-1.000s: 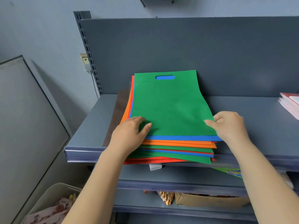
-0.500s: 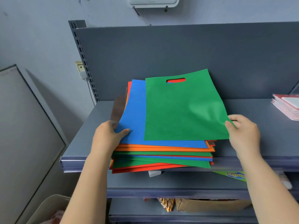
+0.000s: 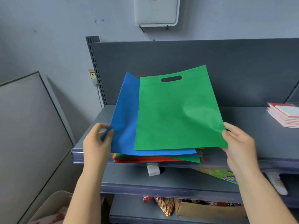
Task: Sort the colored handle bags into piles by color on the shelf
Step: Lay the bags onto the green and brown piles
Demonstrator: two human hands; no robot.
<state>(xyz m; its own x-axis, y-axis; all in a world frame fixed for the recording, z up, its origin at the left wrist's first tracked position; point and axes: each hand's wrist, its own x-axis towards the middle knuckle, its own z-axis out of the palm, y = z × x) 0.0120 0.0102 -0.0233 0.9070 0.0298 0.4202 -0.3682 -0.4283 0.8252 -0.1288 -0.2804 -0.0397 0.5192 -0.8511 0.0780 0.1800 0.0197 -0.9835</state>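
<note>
A green handle bag (image 3: 176,113) is raised off the stack, its lower right corner pinched by my right hand (image 3: 237,141). Beside and under it a blue handle bag (image 3: 125,117) is lifted at its left edge, which my left hand (image 3: 97,143) pinches. Below them a stack of bags (image 3: 158,158) in green, red, orange and blue lies at the front of the grey shelf (image 3: 258,143). The stack's lower layers show only as thin edges.
A pile of pink and white booklets (image 3: 284,115) lies at the shelf's right end. Lower shelves hold a green printed packet (image 3: 221,174), a cardboard box (image 3: 208,210) and snack packs. A grey panel (image 3: 29,135) leans at left; a white wall device (image 3: 156,11) hangs above.
The green bag has slid off the stack to the right and risen in my right hand. My left hand moved from pressing the stack to lifting the blue bag's left edge.
</note>
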